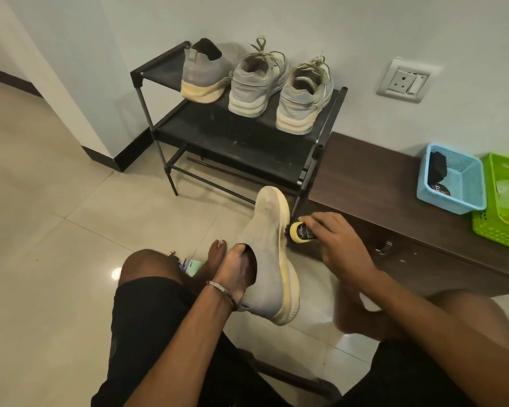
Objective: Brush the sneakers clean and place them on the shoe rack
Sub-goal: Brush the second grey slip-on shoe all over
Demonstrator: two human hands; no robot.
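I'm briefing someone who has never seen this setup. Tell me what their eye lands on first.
First, the grey knit sneaker held up at centre: the left hand is tucked into its opening while the right hand presses a brush to its yellowed sole. Behind it, three more sneakers sit on the black shoe rack by the wall.

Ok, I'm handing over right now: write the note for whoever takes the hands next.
Left hand: inside the grey sneaker, holding it up.
Right hand: grips the brush, its head against the sneaker's yellowed sole edge.
Shoe rack: three sneakers already on the top shelf, one matching grey one and a laced pair.
Done: those three are placed.
Left: finish brushing this one, set it beside its match.
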